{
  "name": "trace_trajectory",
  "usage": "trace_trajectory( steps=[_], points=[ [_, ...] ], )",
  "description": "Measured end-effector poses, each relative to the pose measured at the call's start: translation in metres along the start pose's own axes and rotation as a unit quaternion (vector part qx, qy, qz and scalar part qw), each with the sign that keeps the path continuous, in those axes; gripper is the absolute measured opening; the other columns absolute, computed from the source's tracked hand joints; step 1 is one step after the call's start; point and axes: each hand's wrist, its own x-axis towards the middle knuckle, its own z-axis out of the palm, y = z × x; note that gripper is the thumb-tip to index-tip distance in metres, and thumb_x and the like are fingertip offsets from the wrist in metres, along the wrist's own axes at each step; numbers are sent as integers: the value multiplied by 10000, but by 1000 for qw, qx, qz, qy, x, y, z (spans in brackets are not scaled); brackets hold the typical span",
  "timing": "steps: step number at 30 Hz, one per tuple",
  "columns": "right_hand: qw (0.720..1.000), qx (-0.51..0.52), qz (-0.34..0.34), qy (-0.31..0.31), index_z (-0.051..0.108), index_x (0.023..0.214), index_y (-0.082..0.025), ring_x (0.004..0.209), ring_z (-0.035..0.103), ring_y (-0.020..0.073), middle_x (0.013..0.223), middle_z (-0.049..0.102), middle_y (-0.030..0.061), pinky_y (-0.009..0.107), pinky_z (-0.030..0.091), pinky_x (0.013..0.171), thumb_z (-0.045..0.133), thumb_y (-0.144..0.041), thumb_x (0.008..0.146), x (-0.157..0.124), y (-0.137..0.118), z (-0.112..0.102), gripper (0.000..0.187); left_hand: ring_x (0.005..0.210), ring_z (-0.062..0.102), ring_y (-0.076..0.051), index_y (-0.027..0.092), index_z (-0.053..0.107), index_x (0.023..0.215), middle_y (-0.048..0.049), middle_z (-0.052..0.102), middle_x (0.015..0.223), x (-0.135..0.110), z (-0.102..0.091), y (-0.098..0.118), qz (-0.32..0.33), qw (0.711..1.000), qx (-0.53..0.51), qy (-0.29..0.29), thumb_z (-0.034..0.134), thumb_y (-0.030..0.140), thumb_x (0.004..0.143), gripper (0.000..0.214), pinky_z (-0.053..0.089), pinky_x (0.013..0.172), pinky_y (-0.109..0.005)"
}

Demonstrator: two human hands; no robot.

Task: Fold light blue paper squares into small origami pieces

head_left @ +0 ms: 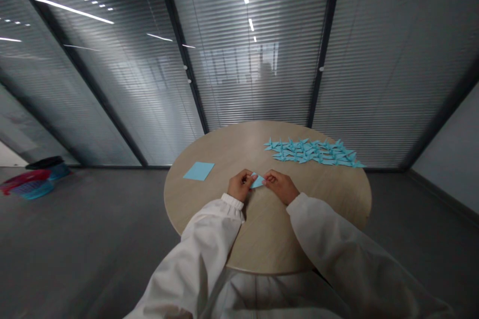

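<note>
I pinch a small blue paper (257,180) between both hands, just above the table (209,199), midway between its near and far edges. My left hand (239,185) has its fingertips closed on the paper's left end, my right hand (280,185) on its right end. A flat blue sheet (198,171) lies toward the left edge. Folded blue cranes (312,152) are spread along the far right edge.

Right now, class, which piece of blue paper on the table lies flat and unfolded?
The flat sheet farthest left, lying alone. The small piece pinched between left hand and right hand is folded; so are the figures at right.
</note>
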Motion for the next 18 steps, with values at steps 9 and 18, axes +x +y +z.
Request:
trace_trajectory(
  steps=[9,18],
  points=[
    [1000,-22,-15,-9,590,762,-184,692,568,132,716,611,2,249,437,674,565,-295,759,-1,0,1,114,446,496,-80,146,573,779,33,520,580,-3,-3,1,6,998,34,-47,534,475,753,333,416,425,-187],
    [999,1,-23,27,592,771,-183,682,568,130,726,614,6,244,449,661,553,-290,761,1,4,0,114,430,536,-81,150,558,805,-2,644,649,-4,0,4,-6,996,31,-87,603,386,715,257,426,437,-186]
  ],
)
